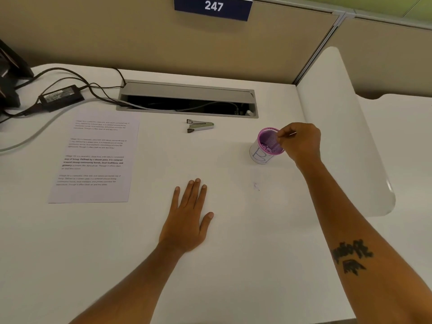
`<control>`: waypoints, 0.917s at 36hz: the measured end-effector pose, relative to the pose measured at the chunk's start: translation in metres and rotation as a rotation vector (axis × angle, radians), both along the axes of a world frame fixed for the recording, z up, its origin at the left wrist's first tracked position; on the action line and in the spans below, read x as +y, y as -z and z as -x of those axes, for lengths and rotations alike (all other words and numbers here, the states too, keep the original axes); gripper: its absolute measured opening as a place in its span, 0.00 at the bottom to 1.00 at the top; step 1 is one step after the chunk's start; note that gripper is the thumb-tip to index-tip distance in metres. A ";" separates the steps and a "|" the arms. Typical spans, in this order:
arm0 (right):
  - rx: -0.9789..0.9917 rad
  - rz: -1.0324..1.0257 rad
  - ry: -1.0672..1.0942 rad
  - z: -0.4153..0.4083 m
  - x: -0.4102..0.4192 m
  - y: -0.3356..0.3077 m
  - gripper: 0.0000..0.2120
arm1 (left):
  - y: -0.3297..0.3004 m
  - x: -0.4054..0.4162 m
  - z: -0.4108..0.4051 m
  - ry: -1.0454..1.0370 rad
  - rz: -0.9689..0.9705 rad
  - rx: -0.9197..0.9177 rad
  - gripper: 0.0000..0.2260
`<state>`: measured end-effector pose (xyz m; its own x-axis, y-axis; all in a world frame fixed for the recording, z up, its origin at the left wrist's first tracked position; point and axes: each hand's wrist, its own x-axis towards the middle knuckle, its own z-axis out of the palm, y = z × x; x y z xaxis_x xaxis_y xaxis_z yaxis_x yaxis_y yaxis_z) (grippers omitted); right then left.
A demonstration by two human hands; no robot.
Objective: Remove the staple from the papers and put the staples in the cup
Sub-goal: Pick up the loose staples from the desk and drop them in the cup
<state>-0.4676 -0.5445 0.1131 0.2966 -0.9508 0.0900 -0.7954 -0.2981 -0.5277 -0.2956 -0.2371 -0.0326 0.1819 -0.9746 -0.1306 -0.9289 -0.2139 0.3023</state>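
A small white cup (261, 155) with a purple inside and a blue letter B on its side stands at the right of the desk. My right hand (301, 141) hovers over its rim with the fingertips pinched together; whether a staple is between them is too small to tell. My left hand (188, 213) lies flat on the desk, fingers spread, holding nothing. A printed sheet of paper (93, 157) lies at the left. A metal staple remover (199, 125) rests behind the middle of the desk, away from both hands.
An open cable tray (187, 99) is set into the back of the desk. A black power adapter (61, 96) and its cables lie at the back left. A curved white divider (346, 127) borders the right side. A small mark (256, 185) shows on the desk below the cup.
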 end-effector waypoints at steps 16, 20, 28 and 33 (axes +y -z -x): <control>-0.492 -0.175 0.267 0.023 0.094 0.039 0.06 | -0.001 0.000 0.000 -0.002 0.004 0.001 0.34; -0.317 -0.156 0.241 0.034 0.135 0.082 0.08 | -0.001 0.000 0.000 -0.004 0.015 0.005 0.34; 0.399 -0.064 0.150 0.034 0.195 0.122 0.34 | 0.000 0.000 0.000 -0.004 0.000 -0.017 0.34; 0.459 -0.113 0.102 0.020 0.197 0.132 0.36 | 0.000 0.000 0.001 -0.006 0.007 -0.020 0.34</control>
<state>-0.4879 -0.3472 -0.0191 0.1863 -0.9733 -0.1342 -0.9759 -0.1675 -0.1399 -0.2964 -0.2373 -0.0321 0.1903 -0.9743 -0.1205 -0.9333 -0.2176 0.2855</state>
